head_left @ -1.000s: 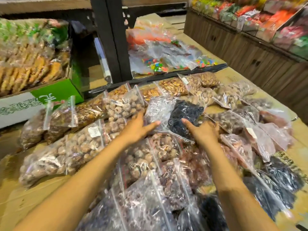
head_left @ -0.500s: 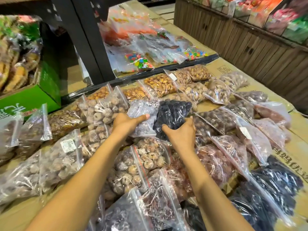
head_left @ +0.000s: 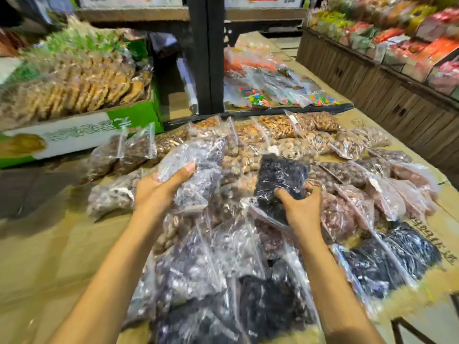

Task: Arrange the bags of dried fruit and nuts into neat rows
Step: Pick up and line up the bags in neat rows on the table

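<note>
Many clear zip bags of nuts and dried fruit lie spread over a cardboard-covered table (head_left: 62,244). My left hand (head_left: 159,187) grips a shiny clear bag of dark fruit (head_left: 196,167), lifted a little above the pile. My right hand (head_left: 301,207) holds a bag of black dried fruit (head_left: 280,177) by its lower end. Both bags sit over the middle of the pile. Bags of pale nuts (head_left: 273,126) line the far edge. More dark fruit bags (head_left: 397,254) lie at the near right.
A green and white carton of biscuits (head_left: 74,135) stands at the left. A black post (head_left: 207,53) rises behind the bags, with bags of coloured sweets (head_left: 258,98) beyond it. A wooden counter with packaged goods (head_left: 397,45) runs along the right.
Both hands have closed on their bags and raised them off the pile. The left bag has moved left and up. The camera view has tilted and shifted.
</note>
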Tool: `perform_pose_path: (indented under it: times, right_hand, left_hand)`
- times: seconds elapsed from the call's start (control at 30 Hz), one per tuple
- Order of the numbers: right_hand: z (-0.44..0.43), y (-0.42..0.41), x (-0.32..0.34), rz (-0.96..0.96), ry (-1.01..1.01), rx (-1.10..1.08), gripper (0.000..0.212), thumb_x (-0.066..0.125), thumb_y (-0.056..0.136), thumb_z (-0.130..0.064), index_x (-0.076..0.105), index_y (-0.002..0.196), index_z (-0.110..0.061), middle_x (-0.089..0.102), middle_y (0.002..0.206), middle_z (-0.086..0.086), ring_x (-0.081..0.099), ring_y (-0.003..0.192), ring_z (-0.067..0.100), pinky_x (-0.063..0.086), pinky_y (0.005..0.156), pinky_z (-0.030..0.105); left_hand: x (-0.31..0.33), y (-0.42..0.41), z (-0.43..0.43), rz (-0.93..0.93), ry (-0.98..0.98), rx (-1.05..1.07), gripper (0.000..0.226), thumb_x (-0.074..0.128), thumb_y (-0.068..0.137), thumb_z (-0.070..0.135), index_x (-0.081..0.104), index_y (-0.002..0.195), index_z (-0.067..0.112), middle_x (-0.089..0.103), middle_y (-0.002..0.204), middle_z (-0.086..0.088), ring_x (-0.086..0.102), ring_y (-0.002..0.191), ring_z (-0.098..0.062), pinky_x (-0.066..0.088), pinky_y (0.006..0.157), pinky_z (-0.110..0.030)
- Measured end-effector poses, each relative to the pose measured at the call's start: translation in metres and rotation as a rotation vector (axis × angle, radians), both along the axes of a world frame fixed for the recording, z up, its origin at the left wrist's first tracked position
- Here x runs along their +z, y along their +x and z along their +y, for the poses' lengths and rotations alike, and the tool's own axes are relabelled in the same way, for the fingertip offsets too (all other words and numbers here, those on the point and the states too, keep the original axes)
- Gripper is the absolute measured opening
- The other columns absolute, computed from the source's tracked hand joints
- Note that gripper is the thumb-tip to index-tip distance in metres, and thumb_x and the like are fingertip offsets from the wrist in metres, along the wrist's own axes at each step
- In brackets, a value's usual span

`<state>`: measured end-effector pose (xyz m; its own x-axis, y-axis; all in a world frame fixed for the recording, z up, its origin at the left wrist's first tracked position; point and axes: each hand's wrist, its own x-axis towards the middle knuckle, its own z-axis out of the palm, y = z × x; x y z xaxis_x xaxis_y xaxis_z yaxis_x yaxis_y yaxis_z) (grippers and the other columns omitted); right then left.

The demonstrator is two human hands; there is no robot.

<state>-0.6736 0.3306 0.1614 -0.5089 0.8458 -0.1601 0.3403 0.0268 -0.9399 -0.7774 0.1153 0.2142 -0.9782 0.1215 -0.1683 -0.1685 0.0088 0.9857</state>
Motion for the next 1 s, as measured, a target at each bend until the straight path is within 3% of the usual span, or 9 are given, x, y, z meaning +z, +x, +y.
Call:
perform_pose_path:
  times: [0.07,0.17,0.27,0.37,0.53,0.63,0.7,0.87,1.0]
  right_hand:
    - [-0.017,0.016,0.000,0.006,-0.005,-0.006,0.083,0.075,0.075,-0.032,0.027,0.139,-0.008,0.040,0.139,0.012,0.046,0.121,0.030,0.036,0.088,0.035]
    - [-0.037,0.041,0.000,-0.022,0.009,0.014,0.082,0.075,0.073,-0.032,0.030,0.137,-0.009,0.042,0.136,0.012,0.047,0.119,0.031,0.039,0.087,0.036]
    - [-0.053,0.062,0.003,-0.051,0.056,0.063,0.067,0.077,0.068,-0.029,0.039,0.121,-0.014,0.050,0.118,0.011,0.055,0.103,0.029,0.048,0.082,0.040]
    - [-0.071,0.074,0.005,-0.074,0.080,0.098,0.064,0.078,0.065,-0.029,0.040,0.115,-0.016,0.052,0.103,0.005,0.055,0.091,0.022,0.047,0.075,0.038]
    - [-0.106,0.076,-0.001,-0.101,0.074,0.128,0.074,0.080,0.063,-0.029,0.040,0.121,-0.009,0.055,0.103,0.008,0.056,0.090,0.024,0.046,0.075,0.036]
    - [-0.124,0.077,-0.005,-0.117,0.140,0.239,0.059,0.081,0.067,-0.021,0.041,0.108,-0.011,0.050,0.083,0.000,0.051,0.069,0.013,0.040,0.055,0.027]
    - [-0.131,0.081,-0.006,-0.145,0.209,0.331,0.056,0.080,0.069,-0.023,0.040,0.106,-0.016,0.046,0.084,-0.005,0.045,0.068,0.003,0.037,0.054,0.022]
    - [-0.136,0.092,0.000,-0.161,0.213,0.491,0.060,0.081,0.069,-0.027,0.042,0.114,-0.020,0.048,0.110,0.000,0.046,0.076,0.000,0.040,0.064,0.024]
    - [-0.134,0.101,0.010,-0.134,0.169,0.640,0.057,0.082,0.068,-0.023,0.046,0.112,-0.022,0.048,0.121,0.000,0.048,0.103,0.009,0.039,0.082,0.024]
  left_hand:
    - [-0.005,0.016,-0.033,0.006,0.025,0.072,0.053,0.080,0.070,0.038,0.067,0.116,0.014,0.068,0.083,0.008,0.061,0.058,0.007,0.044,0.050,-0.012]
    - [-0.017,0.034,-0.081,-0.062,0.076,0.175,0.039,0.082,0.060,0.052,0.070,0.084,0.023,0.068,0.095,0.004,0.064,0.089,-0.014,0.049,0.070,-0.031]
    - [-0.038,0.045,-0.125,-0.129,0.069,0.313,0.052,0.081,0.060,0.057,0.062,0.084,0.016,0.063,0.084,-0.002,0.060,0.075,-0.020,0.050,0.062,-0.028]
    - [-0.058,0.061,-0.158,-0.244,0.168,0.467,0.072,0.082,0.058,0.058,0.062,0.111,0.013,0.069,0.102,0.001,0.069,0.083,-0.014,0.057,0.074,-0.033]
    - [-0.094,0.089,-0.189,-0.369,0.444,0.529,0.032,0.058,0.091,0.045,0.060,0.114,0.023,0.066,0.102,0.007,0.065,0.058,0.002,0.054,0.050,-0.018]
    - [-0.118,0.101,-0.202,-0.439,0.314,0.442,0.017,0.046,0.099,0.028,0.055,0.087,0.019,0.065,0.062,0.012,0.051,0.034,0.004,0.037,0.033,-0.010]
    - [-0.124,0.103,-0.204,-0.477,0.296,0.315,0.021,0.042,0.100,0.021,0.052,0.082,0.019,0.062,0.047,0.013,0.051,0.034,0.003,0.034,0.033,-0.009]
    - [-0.113,0.112,-0.198,-0.465,0.245,0.206,0.013,0.050,0.096,0.024,0.059,0.098,0.016,0.073,0.066,0.006,0.062,0.046,-0.003,0.042,0.047,-0.018]
    - [-0.104,0.142,-0.186,-0.156,-0.030,0.224,0.046,0.064,0.083,0.044,0.060,0.116,0.012,0.071,0.096,-0.003,0.063,0.076,-0.014,0.043,0.058,-0.024]
